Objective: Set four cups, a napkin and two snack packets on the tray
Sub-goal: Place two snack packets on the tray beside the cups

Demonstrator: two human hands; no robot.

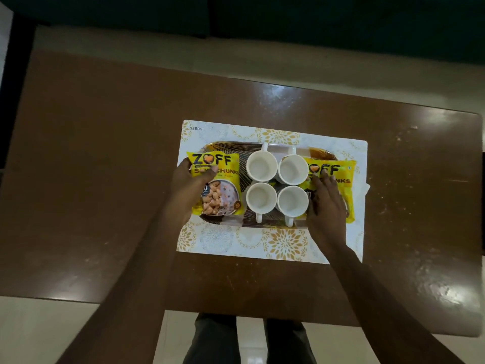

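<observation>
Four white cups stand in a square in the middle of the patterned tray (231,147): far left cup (261,166), far right cup (292,169), near left cup (261,198), near right cup (292,201). A yellow snack packet (223,190) lies on the tray's left end; my left hand (190,183) grips its left edge, thumb on top. A second yellow packet (341,179) lies on the right end under my right hand (326,203), which rests flat on it. A white napkin corner (367,187) peeks out at the right.
The tray sits on a white placemat (275,241) with gold flower prints, on a brown glossy table (105,179). The table's near edge is just above my legs, and pale floor shows beyond the far edge.
</observation>
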